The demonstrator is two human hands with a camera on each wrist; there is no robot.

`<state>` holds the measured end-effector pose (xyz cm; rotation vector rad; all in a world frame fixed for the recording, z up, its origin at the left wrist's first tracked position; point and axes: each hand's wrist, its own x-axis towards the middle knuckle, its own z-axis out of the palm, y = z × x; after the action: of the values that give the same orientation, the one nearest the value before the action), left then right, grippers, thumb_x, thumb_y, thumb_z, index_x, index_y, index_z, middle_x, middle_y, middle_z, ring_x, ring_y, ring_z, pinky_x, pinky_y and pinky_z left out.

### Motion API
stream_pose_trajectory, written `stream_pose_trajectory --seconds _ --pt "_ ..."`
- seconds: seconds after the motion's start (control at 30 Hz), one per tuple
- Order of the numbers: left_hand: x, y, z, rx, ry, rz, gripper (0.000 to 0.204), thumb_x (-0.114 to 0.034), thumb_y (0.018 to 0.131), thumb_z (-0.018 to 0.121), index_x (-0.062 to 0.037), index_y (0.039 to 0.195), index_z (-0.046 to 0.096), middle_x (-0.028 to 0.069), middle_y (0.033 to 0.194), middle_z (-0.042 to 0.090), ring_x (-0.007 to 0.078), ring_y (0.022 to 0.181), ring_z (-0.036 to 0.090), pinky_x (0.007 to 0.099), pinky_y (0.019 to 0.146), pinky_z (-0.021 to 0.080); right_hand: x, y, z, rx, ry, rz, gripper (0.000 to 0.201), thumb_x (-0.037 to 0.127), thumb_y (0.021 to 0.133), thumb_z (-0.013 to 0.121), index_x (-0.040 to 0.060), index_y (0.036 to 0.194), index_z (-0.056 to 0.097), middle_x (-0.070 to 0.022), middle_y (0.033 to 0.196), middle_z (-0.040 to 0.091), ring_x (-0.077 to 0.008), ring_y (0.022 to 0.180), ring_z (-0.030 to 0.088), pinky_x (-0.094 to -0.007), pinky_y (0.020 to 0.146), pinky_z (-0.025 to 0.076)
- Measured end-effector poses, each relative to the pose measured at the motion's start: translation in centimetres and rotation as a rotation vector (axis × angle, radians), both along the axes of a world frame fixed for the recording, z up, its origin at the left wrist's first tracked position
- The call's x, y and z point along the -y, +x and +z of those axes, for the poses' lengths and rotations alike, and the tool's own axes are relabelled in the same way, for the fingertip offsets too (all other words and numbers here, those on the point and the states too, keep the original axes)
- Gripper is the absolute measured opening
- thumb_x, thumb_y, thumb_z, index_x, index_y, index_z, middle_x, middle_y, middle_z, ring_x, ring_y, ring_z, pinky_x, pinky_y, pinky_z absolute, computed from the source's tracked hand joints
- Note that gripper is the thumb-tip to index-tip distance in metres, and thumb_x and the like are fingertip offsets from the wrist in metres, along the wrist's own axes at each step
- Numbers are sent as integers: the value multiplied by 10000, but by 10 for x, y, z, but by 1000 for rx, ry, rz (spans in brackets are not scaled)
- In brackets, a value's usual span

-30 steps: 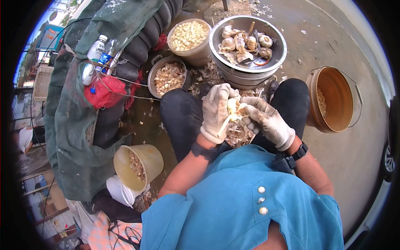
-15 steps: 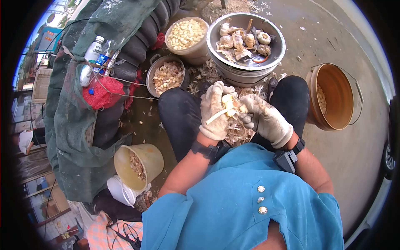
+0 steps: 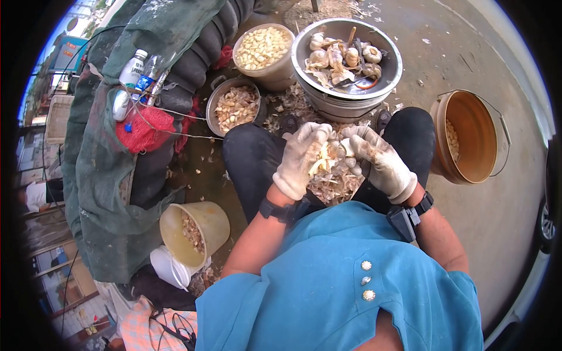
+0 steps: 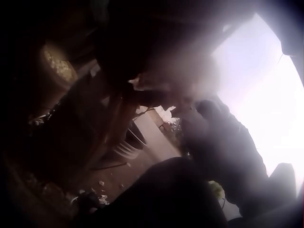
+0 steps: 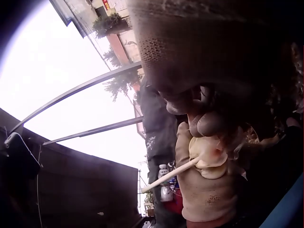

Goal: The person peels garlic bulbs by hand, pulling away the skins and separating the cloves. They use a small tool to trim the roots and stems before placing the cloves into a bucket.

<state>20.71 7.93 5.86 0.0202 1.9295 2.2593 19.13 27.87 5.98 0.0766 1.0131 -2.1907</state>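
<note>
Both hands wear whitish work gloves. In the head view the left hand [image 3: 300, 162] grips a partly peeled garlic bulb [image 3: 323, 160] between thumb and fingers. From the right wrist, that garlic bulb [image 5: 207, 154] shows pale cloves, loose skin and a long stem [image 5: 168, 175] jutting out. The right hand [image 3: 386, 169] is right beside it, fingers curled, with a small whitish piece [image 3: 346, 146] at its fingertips. Garlic skins [image 3: 333, 187] lie heaped below the hands, between the knees. The left wrist view is dark and blurred.
Ahead stands a metal basin [image 3: 392, 82] of whole garlic bulbs on a bucket. Left of it are a tub [image 3: 249, 71] of peeled cloves and a pot [image 3: 215, 114] of unpeeled ones. A brown bucket [image 3: 480, 140] stands right, a tilted cream bucket [image 3: 213, 225] left.
The left hand has turned, so the garlic stem that pointed toward the lower left is hidden in the head view. The right hand has drawn slightly away from the bulb.
</note>
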Motion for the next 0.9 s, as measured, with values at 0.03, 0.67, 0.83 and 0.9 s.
stream_pose_trajectory --seconds 0.03,0.67,0.83,0.9 --pt "-1 -4 -6 8 -71 10 322 -324 972 585 -19 1074 584 32 980 594 117 940 586 243 820 471 -1 0 1 9 26 24 322 279 976 595 51 1187 514 -42 1032 615 -96 825 601 -218 683 497" --pt "-3 -5 13 374 -30 -205 245 -199 915 621 -1 1057 599 25 931 650 50 728 583 179 555 451 6 10 3 -428 666 18 354 125 891 693 9 1196 557 -61 1051 651 -90 963 606 -267 846 523" --pt "-11 -1 18 195 -140 -165 228 -184 904 618 11 1019 586 35 939 658 74 746 614 184 572 471 6 11 -3 -397 672 12 345 112 891 692 -1 1186 554 -55 1045 647 -91 952 603 -260 839 523" --pt "-12 -1 4 141 -127 -144 222 -171 904 608 12 1026 584 33 937 658 80 755 620 199 593 486 7 12 0 -378 673 18 337 95 891 689 -3 1182 551 -51 1040 643 -92 956 602 -253 835 521"
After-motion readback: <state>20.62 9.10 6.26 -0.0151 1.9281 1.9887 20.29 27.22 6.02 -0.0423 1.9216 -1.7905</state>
